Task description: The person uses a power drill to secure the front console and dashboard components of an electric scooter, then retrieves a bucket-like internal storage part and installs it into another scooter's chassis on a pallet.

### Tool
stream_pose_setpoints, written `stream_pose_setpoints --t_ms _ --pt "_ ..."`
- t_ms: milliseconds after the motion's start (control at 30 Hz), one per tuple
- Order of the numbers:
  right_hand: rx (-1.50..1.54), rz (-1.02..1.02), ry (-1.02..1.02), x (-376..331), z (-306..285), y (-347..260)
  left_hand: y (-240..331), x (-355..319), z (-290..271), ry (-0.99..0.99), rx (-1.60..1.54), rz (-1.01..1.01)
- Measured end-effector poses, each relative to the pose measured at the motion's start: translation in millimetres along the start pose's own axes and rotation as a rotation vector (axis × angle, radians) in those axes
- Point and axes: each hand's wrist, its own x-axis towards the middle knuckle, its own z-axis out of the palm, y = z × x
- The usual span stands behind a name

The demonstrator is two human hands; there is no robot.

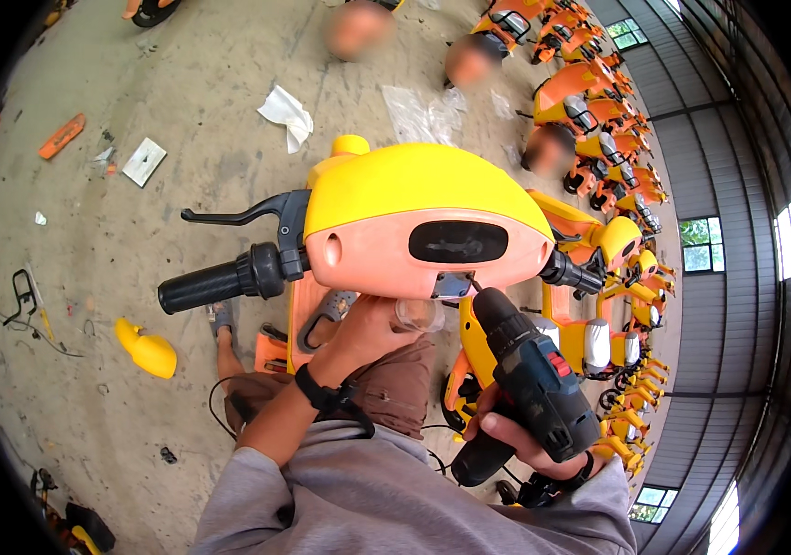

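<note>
The right hand wraps a cordless drill, bit against or near the scooter handlebar cover's lower edge; the left hand grips a clear container.

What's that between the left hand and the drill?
In the head view, a clear round cup shows between the left hand and the drill.

On your right stand many scooters; on the floor lie white paper and a yellow part.
</note>
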Motion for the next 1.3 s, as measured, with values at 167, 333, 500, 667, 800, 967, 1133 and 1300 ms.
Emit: stream_pose_setpoints --t_ms 167,333,500,667,800,967,1133,1300 --pt "0.334 -0.056 0.092 -1 9 3 9 -3 1 -0.011 0.002 -0.027" --pt "0.106 -0.118 0.038 3 1 19 10 -5 2 0.030 0.060 -0.017" --pt "0.213 -0.123 0.014 6 2 26 6 -8 6 0.001 0.076 -0.056" --pt "-0.020 -0.276 0.071 8 -1 63 6 -15 5 -0.008 0.087 -0.073" --pt "-0.171 -0.403 0.088 3 -13 62 22 -23 -4 -0.115 0.064 -0.016" --pt "-0.064 -0.329 -0.036 3 -26 77 45 -35 -28 -0.097 -0.038 0.053" --pt "0.165 -0.315 -0.184 6 -25 117 97 -33 -53 -0.207 0.002 0.063" --pt "0.127 -0.508 -0.144 15 -30 131 107 -41 -78 -0.078 0.064 0.197"
